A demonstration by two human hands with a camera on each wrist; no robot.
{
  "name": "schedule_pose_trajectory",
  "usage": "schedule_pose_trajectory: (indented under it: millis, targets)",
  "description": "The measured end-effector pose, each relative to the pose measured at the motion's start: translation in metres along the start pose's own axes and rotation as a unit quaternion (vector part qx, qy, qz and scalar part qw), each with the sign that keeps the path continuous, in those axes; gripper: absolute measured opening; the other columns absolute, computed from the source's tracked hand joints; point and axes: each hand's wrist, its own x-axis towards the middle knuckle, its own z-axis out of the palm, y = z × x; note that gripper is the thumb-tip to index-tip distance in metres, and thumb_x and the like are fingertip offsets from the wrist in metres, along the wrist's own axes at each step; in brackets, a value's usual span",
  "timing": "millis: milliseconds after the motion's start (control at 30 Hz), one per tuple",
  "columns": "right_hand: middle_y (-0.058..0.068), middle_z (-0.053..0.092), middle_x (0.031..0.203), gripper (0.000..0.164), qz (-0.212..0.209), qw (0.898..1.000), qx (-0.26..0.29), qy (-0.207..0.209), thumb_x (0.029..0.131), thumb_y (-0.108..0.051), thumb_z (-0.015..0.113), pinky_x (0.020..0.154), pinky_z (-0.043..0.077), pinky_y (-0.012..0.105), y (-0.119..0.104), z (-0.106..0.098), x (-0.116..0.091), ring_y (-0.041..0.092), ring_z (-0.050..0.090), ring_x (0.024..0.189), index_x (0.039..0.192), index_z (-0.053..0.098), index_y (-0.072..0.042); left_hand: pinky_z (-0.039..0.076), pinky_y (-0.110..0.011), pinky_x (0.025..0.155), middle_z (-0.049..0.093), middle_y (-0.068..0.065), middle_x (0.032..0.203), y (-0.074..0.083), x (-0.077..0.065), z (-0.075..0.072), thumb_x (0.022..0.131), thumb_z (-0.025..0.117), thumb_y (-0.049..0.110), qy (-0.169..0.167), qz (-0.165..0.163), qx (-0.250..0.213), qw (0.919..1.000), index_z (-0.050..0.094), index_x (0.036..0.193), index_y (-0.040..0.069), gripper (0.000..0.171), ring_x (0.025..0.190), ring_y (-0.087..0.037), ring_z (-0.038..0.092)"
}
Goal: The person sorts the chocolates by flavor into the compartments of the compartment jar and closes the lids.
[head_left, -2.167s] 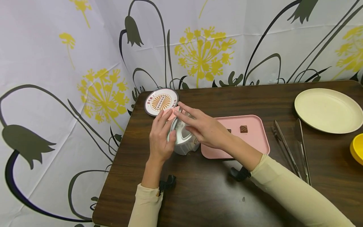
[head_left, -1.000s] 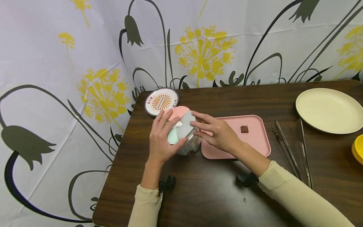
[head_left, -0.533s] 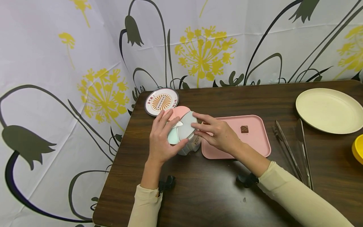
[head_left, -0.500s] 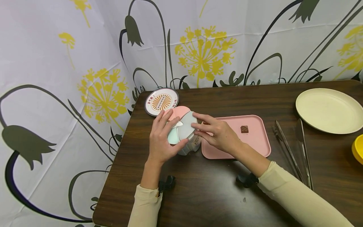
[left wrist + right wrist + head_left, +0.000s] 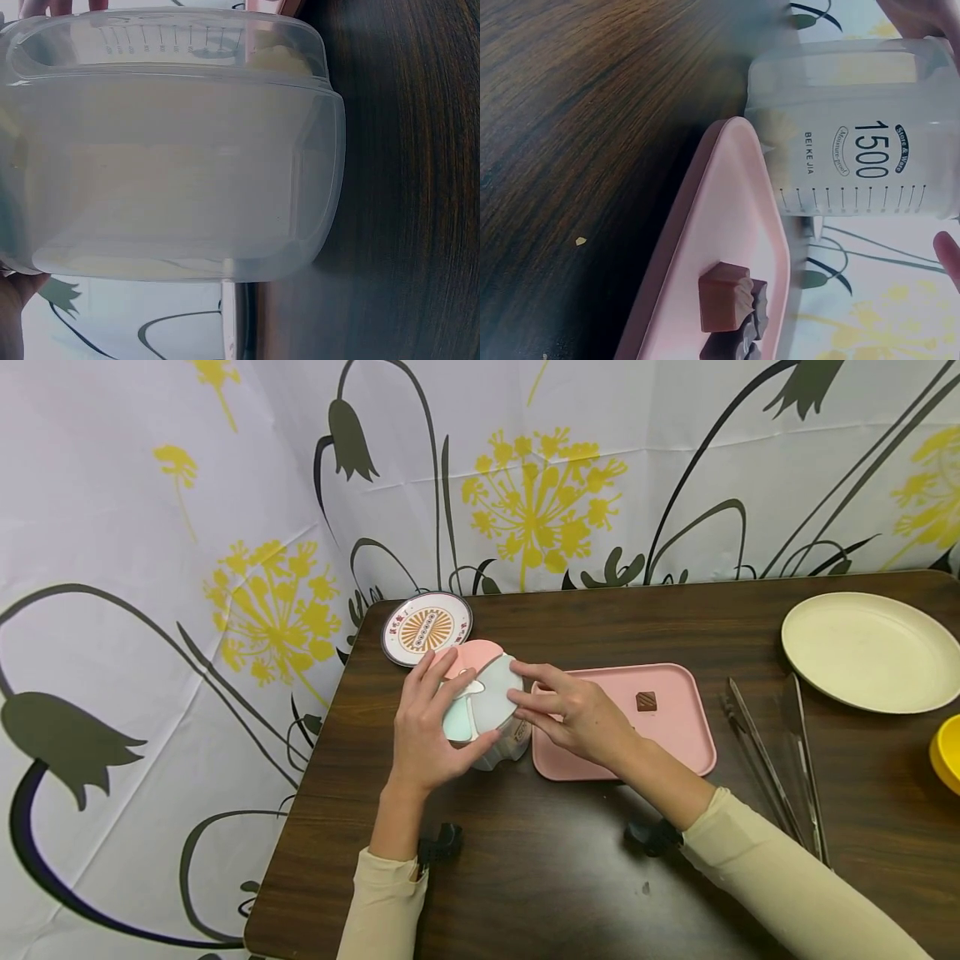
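A clear plastic storage canister (image 5: 501,755) stands on the table, its round lid (image 5: 495,693) in pink, grey and mint segments lying over its top. My left hand (image 5: 427,727) grips the lid from the left, fingers over the far side and thumb at the near edge. From the right, the fingers of my right hand (image 5: 581,710) hold the lid's rim. In the right wrist view, the canister (image 5: 840,112) shows a printed "1500" and measuring marks. Something pale yellow shows low inside the canister (image 5: 172,180) in the left wrist view.
Right beside the canister lies a pink tray (image 5: 678,743) with a brown chocolate (image 5: 646,701); several show in the right wrist view. A patterned plate (image 5: 408,643) sits behind, left. Tongs (image 5: 765,760), a cream plate (image 5: 870,652) and a yellow bowl (image 5: 948,752) are farther right.
The canister's clear interior showed at first while the hands were over its far side; the lid has since come down over the top. The right hand has shifted to the lid's right rim.
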Motion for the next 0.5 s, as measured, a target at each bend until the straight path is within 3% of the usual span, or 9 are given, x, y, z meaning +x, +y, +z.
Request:
schedule_pose_trajectory:
  millis: [367, 500]
  targets:
    - [0.01, 0.055, 0.14, 0.031, -0.001, 1.0, -0.012, -0.016, 0.087, -0.017, 0.075, 0.066, 0.051, 0.026, 0.0001, 0.0001, -0.0045, 0.014, 0.061, 0.078, 0.118, 0.073, -0.011, 0.033, -0.054, 0.108, 0.048, -0.008, 0.147, 0.0003, -0.001, -0.0017, 0.073, 0.063, 0.071, -0.008, -0.001, 0.002, 1.0, 0.065, 0.128, 0.015, 0.078, 0.142, -0.03, 0.031]
    - [0.01, 0.053, 0.142, 0.034, 0.006, 1.0, -0.015, -0.021, 0.088, -0.019, 0.074, 0.067, 0.052, 0.027, -0.0003, -0.0018, -0.0052, 0.015, 0.064, 0.084, 0.12, 0.072, -0.011, 0.032, -0.055, 0.108, 0.046, -0.008, 0.148, 0.0012, -0.0011, -0.0024, 0.074, 0.062, 0.072, -0.017, -0.003, 0.003, 0.9999, 0.064, 0.13, 0.015, 0.08, 0.142, -0.029, 0.03]
